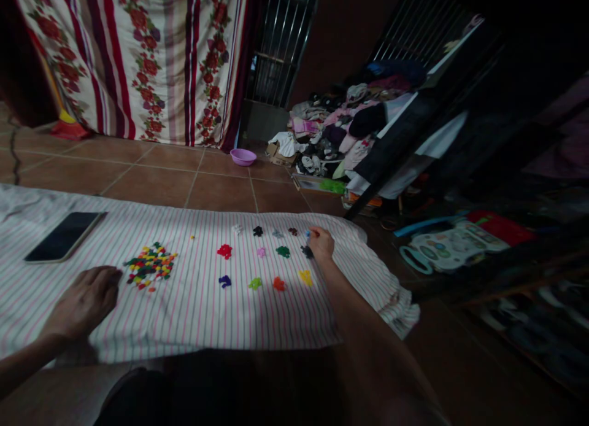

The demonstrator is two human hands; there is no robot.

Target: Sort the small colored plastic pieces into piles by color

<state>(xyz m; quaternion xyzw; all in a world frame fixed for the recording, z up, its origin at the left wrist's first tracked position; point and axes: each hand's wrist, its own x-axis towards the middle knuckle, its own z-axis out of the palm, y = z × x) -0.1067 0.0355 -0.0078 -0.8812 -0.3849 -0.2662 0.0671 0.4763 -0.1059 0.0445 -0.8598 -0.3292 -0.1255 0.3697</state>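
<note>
My right hand [322,242] reaches to the far right of the striped cloth [193,328]. Its fingertips are pinched together at a small blue piece [308,233]. Just below those fingers lies a dark grey group of pieces [307,251]. My left hand [94,294] rests on the cloth with its fingers loosely bent, and I see nothing in it. Beside its fingertips is a mixed heap of small coloured pieces [151,265]. Single-colour groups lie between the hands, among them red [224,251], purple [224,282], orange [278,283], yellow [305,278] and green [283,251].
A phone [64,237] lies on the cloth at the left. One stray yellow-orange piece [192,237] sits apart from the heap. Beyond, on the tiled floor [161,183], are a purple basin [243,157] and piled clothes [340,125]. A floral curtain [151,58] hangs behind.
</note>
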